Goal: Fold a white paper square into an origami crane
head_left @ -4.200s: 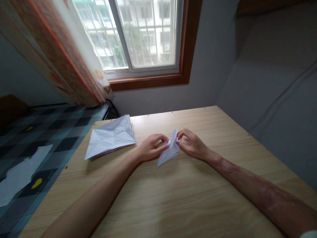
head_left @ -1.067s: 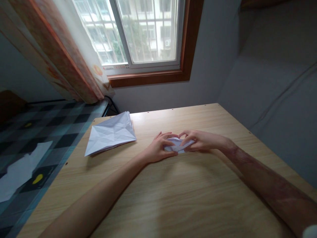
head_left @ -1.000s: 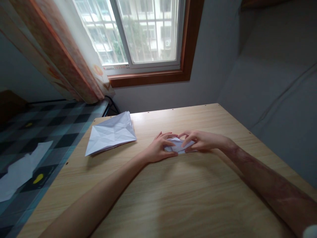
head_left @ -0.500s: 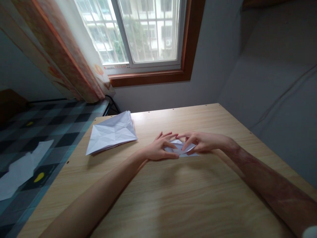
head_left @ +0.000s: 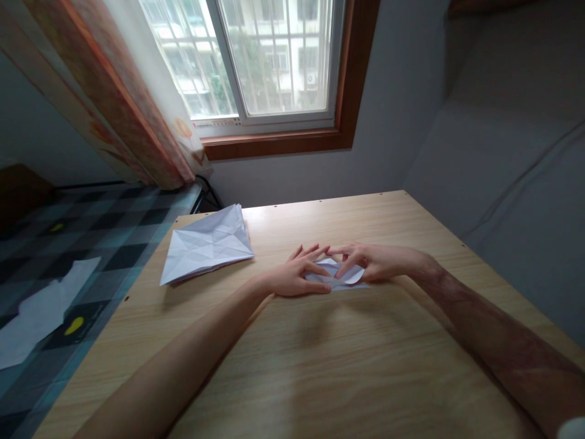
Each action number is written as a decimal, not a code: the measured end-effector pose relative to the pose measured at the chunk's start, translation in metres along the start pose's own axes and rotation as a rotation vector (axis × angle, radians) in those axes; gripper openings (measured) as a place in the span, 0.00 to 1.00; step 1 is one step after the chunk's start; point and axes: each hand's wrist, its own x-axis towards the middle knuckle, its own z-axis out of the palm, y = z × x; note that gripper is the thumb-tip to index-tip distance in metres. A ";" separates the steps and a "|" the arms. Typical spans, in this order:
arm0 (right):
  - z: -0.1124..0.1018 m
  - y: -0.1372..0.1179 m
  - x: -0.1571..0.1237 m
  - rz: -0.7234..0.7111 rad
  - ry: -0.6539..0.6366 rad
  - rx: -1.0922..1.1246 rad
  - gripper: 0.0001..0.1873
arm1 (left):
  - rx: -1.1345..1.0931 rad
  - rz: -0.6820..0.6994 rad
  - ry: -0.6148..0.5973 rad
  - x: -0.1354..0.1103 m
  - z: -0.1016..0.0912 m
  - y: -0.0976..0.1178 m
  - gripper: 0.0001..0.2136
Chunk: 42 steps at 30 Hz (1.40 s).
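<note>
A small folded sheet of white paper [head_left: 343,281] lies on the wooden table between my two hands. My left hand [head_left: 299,274] rests on its left part, fingers spread and the thumb along the near edge. From the right, my right hand [head_left: 361,261] holds a raised flap of the paper with bent fingers, one finger pressing into the fold. The flap's right side curves upward. Parts of the paper and some right-hand fingertips are hidden. The fingertips of both hands nearly meet at the far side.
A stack of creased white paper [head_left: 208,244] lies at the table's back left. Left of the table [head_left: 292,366], a checked cloth [head_left: 132,225] carries loose white paper [head_left: 41,314]. A window [head_left: 278,61] and a curtain [head_left: 137,116] are behind; a wall stands right.
The flap under my right hand has bent, and its right side now curves up more roundly. My right fingers have shifted slightly; the left hand has barely moved.
</note>
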 end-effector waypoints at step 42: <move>0.028 0.052 0.009 -0.074 0.678 0.145 0.15 | -0.030 0.092 0.456 -0.004 -0.001 -0.029 0.20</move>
